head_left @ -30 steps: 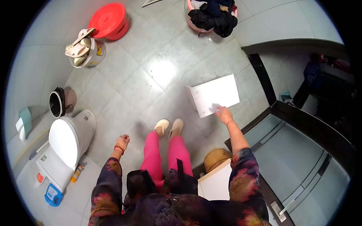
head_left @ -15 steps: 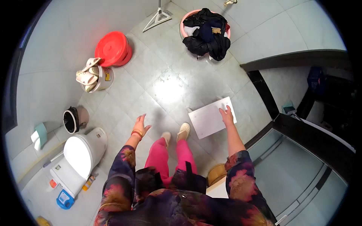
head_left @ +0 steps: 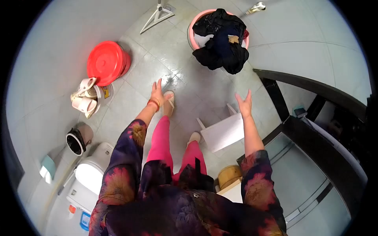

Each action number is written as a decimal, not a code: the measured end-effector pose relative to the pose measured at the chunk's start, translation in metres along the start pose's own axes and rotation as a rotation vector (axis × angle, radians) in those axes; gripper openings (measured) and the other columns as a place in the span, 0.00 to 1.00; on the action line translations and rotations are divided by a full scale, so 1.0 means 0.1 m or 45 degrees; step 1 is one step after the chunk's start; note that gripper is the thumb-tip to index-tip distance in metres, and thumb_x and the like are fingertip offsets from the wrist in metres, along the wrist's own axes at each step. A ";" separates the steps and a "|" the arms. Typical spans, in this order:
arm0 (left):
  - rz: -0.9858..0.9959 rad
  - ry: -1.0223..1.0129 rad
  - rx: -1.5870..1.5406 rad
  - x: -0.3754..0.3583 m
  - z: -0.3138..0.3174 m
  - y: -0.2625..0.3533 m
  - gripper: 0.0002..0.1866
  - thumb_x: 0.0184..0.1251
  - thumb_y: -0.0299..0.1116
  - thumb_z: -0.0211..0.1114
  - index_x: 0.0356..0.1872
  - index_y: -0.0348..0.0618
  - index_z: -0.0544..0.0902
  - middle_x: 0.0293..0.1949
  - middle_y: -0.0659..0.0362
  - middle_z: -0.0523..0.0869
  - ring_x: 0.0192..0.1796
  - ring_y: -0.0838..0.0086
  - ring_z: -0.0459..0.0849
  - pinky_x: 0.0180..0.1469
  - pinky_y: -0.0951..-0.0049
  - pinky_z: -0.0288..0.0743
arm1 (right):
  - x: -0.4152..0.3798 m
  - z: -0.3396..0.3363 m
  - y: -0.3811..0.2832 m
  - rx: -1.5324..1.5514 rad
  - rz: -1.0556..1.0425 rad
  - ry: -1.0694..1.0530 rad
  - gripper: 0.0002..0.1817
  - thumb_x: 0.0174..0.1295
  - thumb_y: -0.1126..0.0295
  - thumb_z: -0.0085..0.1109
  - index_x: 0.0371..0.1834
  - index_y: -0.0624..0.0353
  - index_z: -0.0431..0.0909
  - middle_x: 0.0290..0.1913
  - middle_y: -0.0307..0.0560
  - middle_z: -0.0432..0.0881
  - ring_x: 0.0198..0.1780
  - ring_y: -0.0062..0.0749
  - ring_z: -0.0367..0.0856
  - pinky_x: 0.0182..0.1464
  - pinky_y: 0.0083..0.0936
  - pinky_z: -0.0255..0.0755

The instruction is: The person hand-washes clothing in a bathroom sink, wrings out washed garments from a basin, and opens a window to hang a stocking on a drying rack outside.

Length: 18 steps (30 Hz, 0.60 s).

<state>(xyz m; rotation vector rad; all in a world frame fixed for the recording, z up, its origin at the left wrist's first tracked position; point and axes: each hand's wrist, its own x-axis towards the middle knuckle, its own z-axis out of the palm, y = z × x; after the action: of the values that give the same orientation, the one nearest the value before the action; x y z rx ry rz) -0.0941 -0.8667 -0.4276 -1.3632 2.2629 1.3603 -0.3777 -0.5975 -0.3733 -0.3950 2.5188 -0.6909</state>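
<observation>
Both of my hands are stretched forward over the floor, holding nothing. My left hand (head_left: 157, 94) has its fingers apart beside my forward foot, with a red bracelet at the wrist. My right hand (head_left: 245, 104) is spread too, just above the corner of a white stool (head_left: 222, 132) in this view. Ahead of both hands, against the back wall, a pink basin (head_left: 192, 34) is heaped with dark clothes (head_left: 222, 43) that hang over its front rim.
To the left stand a red lidded bucket (head_left: 104, 63), a bucket of slippers (head_left: 84, 103), a trash bin (head_left: 80, 139) and a toilet (head_left: 91, 173). A white-footed pole (head_left: 157, 17) leans at the back. On the right are a dark door sill (head_left: 277, 98) and a glass panel (head_left: 293, 177). The tiles (head_left: 177, 80) look wet.
I have stepped forward with my left foot, and both hands reach farther ahead. The basin of clothes appears closer. The stool now sits farther back beside my right leg.
</observation>
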 end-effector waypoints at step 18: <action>0.635 -0.288 1.439 2.59 0.77 1.72 0.43 0.44 0.69 0.52 0.64 0.75 0.49 0.68 0.63 0.46 0.68 0.51 0.44 0.57 0.33 0.41 | 2.12 1.43 -0.84 -0.977 -0.306 -0.303 0.46 0.41 0.39 0.58 0.65 0.38 0.51 0.67 0.54 0.46 0.61 0.66 0.53 0.58 0.56 0.51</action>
<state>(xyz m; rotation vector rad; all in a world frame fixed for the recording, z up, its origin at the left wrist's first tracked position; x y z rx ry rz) -0.3959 -0.9390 -0.5073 -0.2666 2.5491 0.0967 -0.4669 -0.8072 -0.5157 -0.9847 2.4316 0.2737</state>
